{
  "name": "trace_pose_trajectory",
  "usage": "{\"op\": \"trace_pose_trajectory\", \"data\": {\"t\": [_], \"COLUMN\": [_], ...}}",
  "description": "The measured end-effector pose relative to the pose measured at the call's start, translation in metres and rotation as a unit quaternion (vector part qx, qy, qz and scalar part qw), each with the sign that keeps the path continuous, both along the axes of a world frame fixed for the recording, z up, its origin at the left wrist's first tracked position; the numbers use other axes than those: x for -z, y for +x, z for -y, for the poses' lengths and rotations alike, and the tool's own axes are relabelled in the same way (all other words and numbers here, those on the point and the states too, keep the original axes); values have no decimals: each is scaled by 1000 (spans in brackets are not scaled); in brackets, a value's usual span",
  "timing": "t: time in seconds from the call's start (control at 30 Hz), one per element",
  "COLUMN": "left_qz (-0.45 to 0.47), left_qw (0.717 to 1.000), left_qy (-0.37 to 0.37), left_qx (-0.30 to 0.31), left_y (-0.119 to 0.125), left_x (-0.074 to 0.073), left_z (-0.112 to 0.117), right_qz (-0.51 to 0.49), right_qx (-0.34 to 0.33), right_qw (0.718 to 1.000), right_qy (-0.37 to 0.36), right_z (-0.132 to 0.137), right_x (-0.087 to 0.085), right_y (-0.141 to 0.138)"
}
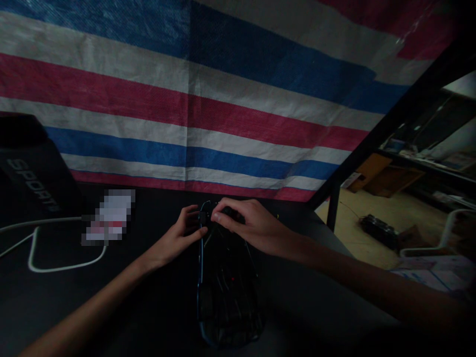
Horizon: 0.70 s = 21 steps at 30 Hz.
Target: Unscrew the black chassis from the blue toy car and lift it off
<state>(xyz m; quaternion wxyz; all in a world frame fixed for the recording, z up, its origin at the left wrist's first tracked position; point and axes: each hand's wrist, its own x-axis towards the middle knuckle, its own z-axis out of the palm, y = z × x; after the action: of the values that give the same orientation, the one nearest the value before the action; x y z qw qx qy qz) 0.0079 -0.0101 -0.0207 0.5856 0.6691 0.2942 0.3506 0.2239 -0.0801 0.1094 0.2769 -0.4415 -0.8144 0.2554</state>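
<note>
A dark toy car (226, 292) with a blue edge lies lengthwise on the black table, seemingly underside up, its wheels at the sides. Thumb and fingers of my left hand (184, 230) bracket its far left corner by a wheel, steadying it. Over the far end, my right hand (247, 220) is closed around a dark handle that looks like a screwdriver (228, 212); its tip is hidden. Dim light hides most details of the car, though a small red spot shows on it.
A black box (35, 173) lettered SPORTS stands at the left, near a blurred-out pale item (111, 213) and a white cable (63, 269). A striped sheet (223, 109) hangs behind the black table (148, 307). Right of it, clutter lies on the floor (345, 223).
</note>
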Motion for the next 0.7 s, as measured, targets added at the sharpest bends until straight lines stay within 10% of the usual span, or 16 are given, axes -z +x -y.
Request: {"op": "trace_pose_trajectory", "data": {"t": [0.7], "left_qz": [4], "left_qw": [1000], "left_qy": [-2], "left_qx": [3], "left_y": [1], "left_x": [-4], "left_z": [2], "right_qz": [32], "right_qx": [-7], "right_qw": [999], "right_qy": [-12], "right_z": [0], "right_x": [-3], "right_y": [-2]}}
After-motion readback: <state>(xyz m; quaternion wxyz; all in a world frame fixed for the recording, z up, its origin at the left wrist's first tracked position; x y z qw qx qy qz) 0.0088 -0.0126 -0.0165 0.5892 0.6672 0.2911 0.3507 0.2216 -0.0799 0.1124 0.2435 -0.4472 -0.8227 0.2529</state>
